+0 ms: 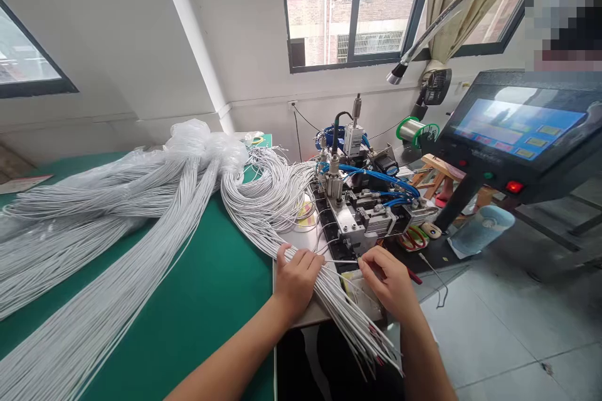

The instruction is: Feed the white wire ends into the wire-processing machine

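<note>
At a green-topped bench point(211, 301), a worker's left hand point(296, 279) presses closed fingers on a bundle of white wires point(338, 301), while the right hand point(388, 279) pinches a single wire point(341, 261) before the small pneumatic machine point(362, 210).

We have the bench point(207, 301) before us, with long wire bundles point(117, 244) spread across its left part and running back to a plastic bag point(197, 138) near the wall. Right of them stands the small machine point(362, 207), with a wire spool point(414, 130) behind it and the touch screen point(517, 125) farther right. Our left hand point(296, 279) rests on a wire bunch point(348, 319) just in front of the machine; our right hand point(388, 279) lies beside it, to the right.
</note>
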`<state>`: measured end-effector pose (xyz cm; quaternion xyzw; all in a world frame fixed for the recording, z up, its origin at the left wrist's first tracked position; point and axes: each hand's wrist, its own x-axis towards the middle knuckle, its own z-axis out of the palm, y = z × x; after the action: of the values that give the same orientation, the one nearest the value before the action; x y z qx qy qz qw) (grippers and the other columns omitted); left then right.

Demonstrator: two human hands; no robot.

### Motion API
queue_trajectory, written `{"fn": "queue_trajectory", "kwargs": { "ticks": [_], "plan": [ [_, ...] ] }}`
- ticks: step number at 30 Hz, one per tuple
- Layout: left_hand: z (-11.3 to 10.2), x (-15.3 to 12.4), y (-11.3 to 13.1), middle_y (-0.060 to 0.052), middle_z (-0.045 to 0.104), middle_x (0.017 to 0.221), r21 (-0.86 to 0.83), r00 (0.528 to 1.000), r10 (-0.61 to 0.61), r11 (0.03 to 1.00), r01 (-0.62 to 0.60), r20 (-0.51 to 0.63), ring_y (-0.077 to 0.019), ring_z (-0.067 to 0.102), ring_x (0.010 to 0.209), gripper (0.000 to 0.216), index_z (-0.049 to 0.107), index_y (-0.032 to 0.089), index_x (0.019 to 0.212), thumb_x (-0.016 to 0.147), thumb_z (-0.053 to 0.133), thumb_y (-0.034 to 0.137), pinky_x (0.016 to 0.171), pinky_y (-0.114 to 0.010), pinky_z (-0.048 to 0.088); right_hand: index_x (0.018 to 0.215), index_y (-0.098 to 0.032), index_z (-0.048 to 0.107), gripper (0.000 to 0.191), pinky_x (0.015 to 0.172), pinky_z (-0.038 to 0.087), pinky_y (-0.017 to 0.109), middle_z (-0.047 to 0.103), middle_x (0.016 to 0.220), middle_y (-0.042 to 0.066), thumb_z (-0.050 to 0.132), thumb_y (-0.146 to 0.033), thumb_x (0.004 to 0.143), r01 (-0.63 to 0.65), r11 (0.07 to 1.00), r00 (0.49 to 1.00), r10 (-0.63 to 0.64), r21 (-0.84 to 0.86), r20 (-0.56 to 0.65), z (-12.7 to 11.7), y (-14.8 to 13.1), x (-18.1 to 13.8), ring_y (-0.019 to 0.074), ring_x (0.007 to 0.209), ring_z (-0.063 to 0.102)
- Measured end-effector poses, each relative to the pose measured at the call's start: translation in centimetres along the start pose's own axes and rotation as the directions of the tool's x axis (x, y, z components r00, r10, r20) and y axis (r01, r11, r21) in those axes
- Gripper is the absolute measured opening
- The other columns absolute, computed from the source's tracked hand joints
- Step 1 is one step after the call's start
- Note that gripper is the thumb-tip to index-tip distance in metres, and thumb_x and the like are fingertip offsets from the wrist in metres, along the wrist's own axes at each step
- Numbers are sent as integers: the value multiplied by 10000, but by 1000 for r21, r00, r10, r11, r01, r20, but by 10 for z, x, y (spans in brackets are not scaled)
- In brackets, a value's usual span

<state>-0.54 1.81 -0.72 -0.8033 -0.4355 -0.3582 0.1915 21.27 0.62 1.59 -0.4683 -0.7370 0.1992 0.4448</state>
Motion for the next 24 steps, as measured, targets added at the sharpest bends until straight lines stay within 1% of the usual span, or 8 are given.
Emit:
{"fn": "queue_trajectory", "kwargs": {
  "ticks": [3,8,13,16,19,22,24],
  "plan": [
    [1,-1,-4,34,603,660,-45,999,44,998,-43,20,-122,560,699,249,615,195,780,933,433,119,983,-393,241,778,-197,568,194,655,410,286,574,764,34,493,-279,936,-31,999,999,30,23,31,-2,4,1,177,706,532],
    [-3,-2,-7,3,597,707,-159,984,168,975,-157,58,-139,516,693,278,595,191,784,930,373,109,916,-354,296,794,-196,587,184,635,407,280,593,767,30,523,-317,917,-116,992,988,110,44,108,-9,9,-1,176,695,532],
    [-8,-2,0,5,571,671,-192,968,242,955,-225,71,-143,487,679,247,580,190,759,934,409,156,890,-348,305,793,-189,586,200,590,386,262,571,736,13,549,-357,896,-229,966,960,205,116,189,-17,10,-4,155,654,499],
    [-9,-1,4,8,560,650,-187,966,248,955,-232,71,-143,478,666,249,578,192,736,931,425,176,889,-349,301,799,-188,584,225,553,368,248,539,709,0,563,-393,889,-300,934,939,252,196,235,-19,12,-6,142,625,473],
    [-7,0,4,6,568,653,-190,974,219,960,-204,63,-145,482,670,263,582,195,742,933,406,158,901,-352,291,795,-188,588,253,531,358,239,510,681,-12,575,-425,883,-321,903,942,272,286,198,-15,13,-6,131,596,453],
    [-5,1,3,7,569,653,-189,975,208,963,-191,74,-148,484,668,279,589,200,750,932,385,147,920,-360,283,756,-180,599,272,550,373,245,537,687,3,598,-428,868,-268,906,962,236,327,133,-8,10,-4,140,616,478],
    [-5,3,3,7,567,649,-181,974,210,964,-193,79,-151,490,674,281,591,202,747,923,381,137,930,-364,278,740,-176,607,274,562,387,250,560,699,16,608,-423,860,-226,912,973,196,343,121,-3,8,-2,148,630,497]
  ]
}}
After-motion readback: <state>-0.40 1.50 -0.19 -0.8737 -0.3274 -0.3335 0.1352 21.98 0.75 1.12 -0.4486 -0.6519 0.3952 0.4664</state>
